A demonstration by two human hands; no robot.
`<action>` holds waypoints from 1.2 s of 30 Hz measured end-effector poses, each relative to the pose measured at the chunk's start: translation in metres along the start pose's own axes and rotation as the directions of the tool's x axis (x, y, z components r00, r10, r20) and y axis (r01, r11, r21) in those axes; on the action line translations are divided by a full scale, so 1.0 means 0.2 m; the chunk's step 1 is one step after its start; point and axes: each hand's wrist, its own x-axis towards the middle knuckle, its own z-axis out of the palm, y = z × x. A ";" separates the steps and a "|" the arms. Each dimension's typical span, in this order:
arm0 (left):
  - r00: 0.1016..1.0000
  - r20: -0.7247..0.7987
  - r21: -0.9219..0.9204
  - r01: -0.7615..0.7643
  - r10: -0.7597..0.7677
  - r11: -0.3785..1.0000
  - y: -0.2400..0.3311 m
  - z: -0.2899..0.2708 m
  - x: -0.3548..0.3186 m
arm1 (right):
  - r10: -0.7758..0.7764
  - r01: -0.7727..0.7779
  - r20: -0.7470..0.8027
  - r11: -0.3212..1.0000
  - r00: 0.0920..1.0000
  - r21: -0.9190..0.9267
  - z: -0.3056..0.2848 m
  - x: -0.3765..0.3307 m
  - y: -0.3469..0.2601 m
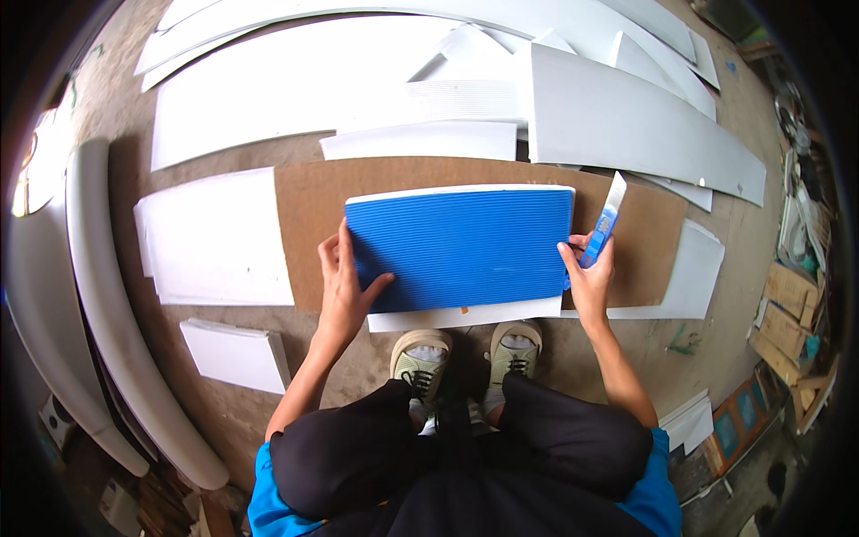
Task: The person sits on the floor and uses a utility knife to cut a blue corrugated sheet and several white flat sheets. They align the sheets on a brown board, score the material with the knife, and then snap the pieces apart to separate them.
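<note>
A blue ribbed sheet [461,251] lies in front of me on a brown cardboard panel [309,197], with white sheet edges showing beneath it. My left hand [343,282] holds its left side, thumb on top and fingers along the edge. In my right hand [591,273] is a blue utility knife [601,234], its blade extended and pointing up and away from me. The fingertips of that hand also touch the right edge of the blue sheet. Under the near edge, a white strip [420,320] sticks out toward my feet.
Large white panels [295,85] are spread across the far floor. White sheets [219,237] lie left of the cardboard, and a small white stack [234,355] sits nearer. Long rolls [134,331] run along the left. Wood scraps [787,295] crowd the right side.
</note>
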 end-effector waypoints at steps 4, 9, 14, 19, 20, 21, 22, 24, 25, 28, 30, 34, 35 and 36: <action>0.999 0.033 0.037 0.024 -0.025 0.999 0.02 -0.03 0.01 | 0.048 -0.048 -0.022 0.998 0.999 0.032 0.01 0.01 -0.02; 0.991 0.087 0.051 0.101 -0.105 0.994 0.02 -0.05 0.04 | 0.077 -0.076 -0.034 0.996 0.996 0.044 0.00 0.01 -0.01; 0.990 0.079 0.040 0.115 -0.118 0.993 0.02 -0.05 0.03 | 0.113 -0.113 0.001 0.988 0.994 0.104 0.00 0.01 -0.01; 0.998 0.047 0.054 0.047 -0.050 0.997 0.00 -0.03 0.04 | 0.144 -0.144 0.010 0.985 0.990 0.100 0.00 0.02 -0.03; 0.997 0.053 0.052 0.059 -0.062 0.997 0.00 -0.04 0.04 | 0.147 -0.147 0.006 0.984 0.989 0.104 0.00 0.02 -0.03; 0.996 0.052 0.057 0.065 -0.067 0.996 0.00 -0.04 0.04 | 0.151 -0.150 0.002 0.983 0.989 0.109 0.01 0.02 -0.03; 0.996 0.053 0.058 0.068 -0.071 0.996 0.00 -0.04 0.04 | 0.155 -0.154 0.005 0.981 0.988 0.120 0.01 0.02 -0.03; 0.996 0.053 0.064 0.072 -0.075 0.995 0.00 -0.04 0.03 | 0.157 -0.157 0.005 0.980 0.988 0.125 0.01 0.03 -0.03; 0.996 0.051 0.068 0.073 -0.077 0.995 0.01 -0.04 0.03 | 0.158 -0.157 0.005 0.979 0.987 0.128 0.01 0.03 -0.03; 0.997 0.037 0.066 0.062 -0.065 0.996 0.00 -0.03 0.03 | 0.179 -0.178 0.004 0.973 0.984 0.145 0.01 0.03 -0.03; 0.998 0.030 0.059 0.060 -0.062 0.996 0.00 -0.03 0.03 | 0.182 -0.180 -0.002 0.971 0.983 0.155 0.01 0.03 -0.03; 0.993 0.041 0.023 0.114 -0.114 0.993 0.01 -0.03 0.01 | 0.189 -0.184 -0.008 0.965 0.982 0.187 0.02 0.03 -0.03; 0.990 0.050 0.007 0.135 -0.135 0.991 0.01 -0.03 0.01 | 0.189 -0.184 -0.007 0.966 0.982 0.182 0.02 0.03 -0.03; 0.990 0.052 0.011 0.132 -0.132 0.991 0.00 -0.03 0.01 | 0.188 -0.184 -0.007 0.967 0.982 0.177 0.02 0.03 -0.03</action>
